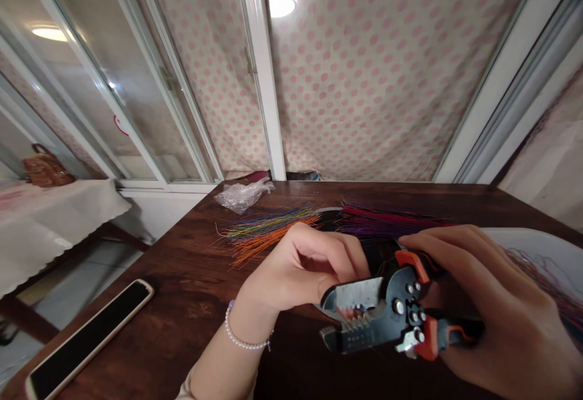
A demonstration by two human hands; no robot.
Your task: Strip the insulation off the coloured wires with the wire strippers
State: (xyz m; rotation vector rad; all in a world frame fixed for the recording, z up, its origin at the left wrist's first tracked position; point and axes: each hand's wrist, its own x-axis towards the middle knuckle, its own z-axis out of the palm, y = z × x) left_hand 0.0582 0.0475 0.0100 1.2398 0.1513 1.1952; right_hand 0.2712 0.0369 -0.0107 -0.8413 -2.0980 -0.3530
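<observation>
While the right hand [510,309] grips wire strippers [392,315], the left hand [305,266] curls (grip unclear).

All of this comes from 1 camera worn on the person's head, looking forward and down from above the hands, its wide lens bowing the straight edges. The left hand [300,266] and right hand [510,291] lie closest to it, filling the lower middle and lower right of the frame. The wooden table [182,284] stretches away from them across the middle, and past its far edge a polka-dot curtain [364,72] fills the upper half, with a glass door [122,96] beside it at the upper left.
</observation>
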